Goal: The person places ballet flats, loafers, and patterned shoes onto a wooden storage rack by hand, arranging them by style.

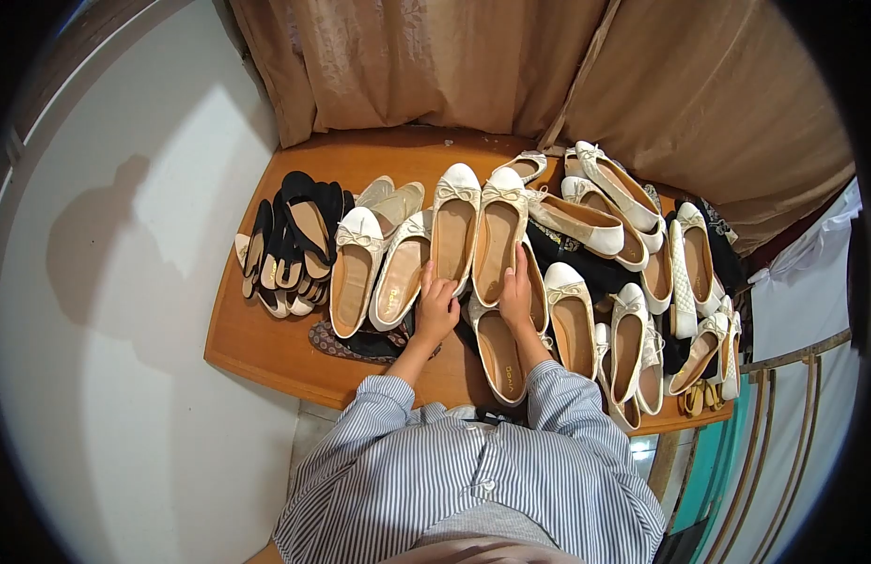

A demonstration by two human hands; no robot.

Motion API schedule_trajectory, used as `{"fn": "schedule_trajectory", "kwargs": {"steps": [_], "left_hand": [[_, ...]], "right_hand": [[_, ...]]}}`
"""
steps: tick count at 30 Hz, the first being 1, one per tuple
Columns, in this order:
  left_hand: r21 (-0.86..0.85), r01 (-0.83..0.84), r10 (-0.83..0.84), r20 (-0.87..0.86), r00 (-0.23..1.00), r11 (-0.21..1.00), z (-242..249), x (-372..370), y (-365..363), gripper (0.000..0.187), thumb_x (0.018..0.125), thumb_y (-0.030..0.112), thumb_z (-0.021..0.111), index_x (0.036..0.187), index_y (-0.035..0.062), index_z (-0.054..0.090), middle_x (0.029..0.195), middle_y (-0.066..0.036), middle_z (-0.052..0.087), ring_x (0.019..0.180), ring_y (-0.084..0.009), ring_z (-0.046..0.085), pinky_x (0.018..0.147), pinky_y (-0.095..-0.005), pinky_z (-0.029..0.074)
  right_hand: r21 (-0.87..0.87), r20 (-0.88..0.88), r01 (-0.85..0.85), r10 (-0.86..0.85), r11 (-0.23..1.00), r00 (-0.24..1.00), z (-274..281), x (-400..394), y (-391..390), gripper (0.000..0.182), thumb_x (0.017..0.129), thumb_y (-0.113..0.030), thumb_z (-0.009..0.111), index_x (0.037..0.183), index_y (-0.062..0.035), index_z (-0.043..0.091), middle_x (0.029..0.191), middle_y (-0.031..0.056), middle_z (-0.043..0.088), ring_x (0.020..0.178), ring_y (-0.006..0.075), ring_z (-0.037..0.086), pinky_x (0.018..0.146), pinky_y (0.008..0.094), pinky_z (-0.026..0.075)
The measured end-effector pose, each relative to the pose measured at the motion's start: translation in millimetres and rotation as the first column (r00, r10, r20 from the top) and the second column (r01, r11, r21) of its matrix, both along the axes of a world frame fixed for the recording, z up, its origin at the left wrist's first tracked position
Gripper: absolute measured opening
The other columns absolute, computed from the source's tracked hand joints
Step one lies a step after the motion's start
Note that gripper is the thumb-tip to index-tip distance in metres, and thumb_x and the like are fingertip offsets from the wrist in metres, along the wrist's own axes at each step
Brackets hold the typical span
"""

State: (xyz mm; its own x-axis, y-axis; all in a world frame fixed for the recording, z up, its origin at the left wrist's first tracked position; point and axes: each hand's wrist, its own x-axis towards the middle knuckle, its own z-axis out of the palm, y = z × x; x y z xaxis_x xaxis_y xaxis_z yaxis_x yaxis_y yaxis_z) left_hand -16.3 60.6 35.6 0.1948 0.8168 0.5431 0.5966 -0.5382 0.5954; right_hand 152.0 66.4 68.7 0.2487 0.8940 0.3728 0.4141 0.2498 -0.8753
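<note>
Two white ballet flats with bows are held side by side in front of me, toes pointing away. My left hand [437, 305] grips the left ballet flat [454, 230] near its heel, fingers curled at the edge. Along the outer side of the right ballet flat [499, 240], my right hand [518, 293] is closed with its fingers partly hidden. Just left of my left hand lies another pair, a white flat [357, 273] and a white flat with gold lettering [401, 282]. Below the held pair, a flat with a tan insole [500, 355] lies between my forearms.
Black shoes [307, 221] are piled at the left of the wooden table [257, 343]. Many white flats [626, 329] crowd its right side, some stacked on dark fabric. A patterned cloth item [346, 340] lies near the front edge. Brown curtains [435, 66] hang behind; a white wall [154, 282] stands left.
</note>
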Motion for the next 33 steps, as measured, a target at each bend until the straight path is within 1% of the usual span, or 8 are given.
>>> {"fn": "schedule_trajectory", "kwargs": {"steps": [13,15,19,21,23,27,30,33], "left_hand": [[0.012,-0.004,0.004,0.010,1.000,1.000,-1,1,0,0.030,0.067,-0.007,0.058,0.097,-0.0022,0.056,0.099,-0.016,0.054,0.127,-0.0414,0.030,0.101,-0.0464,0.032],[0.037,0.005,-0.006,0.026,1.000,0.999,-2,1,1,0.031,0.065,-0.006,0.059,0.095,-0.0013,0.055,0.096,-0.016,0.052,0.127,-0.0438,0.029,0.098,-0.0475,0.032],[0.033,0.005,-0.006,0.031,1.000,0.999,-2,1,1,0.030,0.066,-0.006,0.059,0.095,-0.0012,0.055,0.096,-0.016,0.052,0.127,-0.0440,0.029,0.098,-0.0477,0.031],[-0.003,-0.001,0.001,0.003,1.000,1.000,0,0,-1,0.027,0.068,-0.006,0.059,0.096,-0.0026,0.057,0.099,-0.016,0.054,0.128,-0.0412,0.028,0.101,-0.0463,0.031],[0.013,0.003,-0.004,0.024,1.000,1.000,1,2,1,0.027,0.068,-0.006,0.060,0.094,-0.0020,0.056,0.097,-0.016,0.054,0.127,-0.0428,0.029,0.100,-0.0474,0.030],[0.087,0.041,-0.040,-0.010,0.999,0.995,7,3,1,0.024,0.067,-0.004,0.062,0.090,-0.0009,0.058,0.091,-0.015,0.056,0.124,-0.0441,0.032,0.100,-0.0490,0.029],[0.102,0.046,-0.048,0.022,0.999,0.994,24,10,0,0.022,0.067,-0.003,0.062,0.088,-0.0003,0.059,0.088,-0.014,0.057,0.123,-0.0438,0.033,0.100,-0.0486,0.029],[0.154,0.088,-0.095,0.036,0.995,0.984,50,18,7,0.023,0.065,-0.001,0.064,0.087,0.0002,0.061,0.097,-0.014,0.056,0.122,-0.0442,0.033,0.101,-0.0499,0.028]], "right_hand": [[-0.028,-0.008,0.006,-0.006,1.000,1.000,4,-1,-1,0.050,0.085,-0.010,0.034,0.133,0.0036,0.032,0.135,0.0237,0.038,0.126,0.0362,0.035,0.105,0.0374,0.025],[-0.025,-0.005,0.007,-0.007,1.000,1.000,2,-1,0,0.050,0.085,-0.010,0.034,0.133,0.0036,0.032,0.135,0.0236,0.038,0.126,0.0361,0.035,0.105,0.0375,0.025],[-0.029,-0.015,-0.001,0.001,1.000,1.000,0,0,0,0.050,0.085,-0.009,0.034,0.133,0.0035,0.032,0.135,0.0232,0.037,0.127,0.0355,0.035,0.105,0.0375,0.025],[-0.016,-0.014,-0.002,0.002,1.000,1.000,0,0,0,0.050,0.085,-0.009,0.034,0.134,0.0034,0.032,0.135,0.0229,0.037,0.127,0.0350,0.035,0.105,0.0371,0.025],[-0.001,-0.014,-0.001,0.001,1.000,1.000,1,-1,1,0.050,0.086,-0.009,0.034,0.134,0.0033,0.032,0.136,0.0227,0.037,0.127,0.0346,0.035,0.105,0.0367,0.025],[0.010,-0.166,-0.027,0.028,1.000,0.986,10,1,3,0.053,0.084,-0.008,0.037,0.135,0.0012,0.028,0.135,0.0212,0.036,0.125,0.0311,0.036,0.104,0.0353,0.026],[0.028,-0.276,-0.035,0.041,0.999,0.960,25,6,3,0.056,0.083,-0.007,0.038,0.136,-0.0004,0.024,0.135,0.0202,0.035,0.124,0.0285,0.036,0.103,0.0342,0.027],[0.061,-0.386,-0.033,0.054,0.998,0.921,46,9,1,0.059,0.081,-0.006,0.040,0.137,-0.0020,0.021,0.135,0.0191,0.034,0.123,0.0259,0.037,0.102,0.0331,0.028]]}}
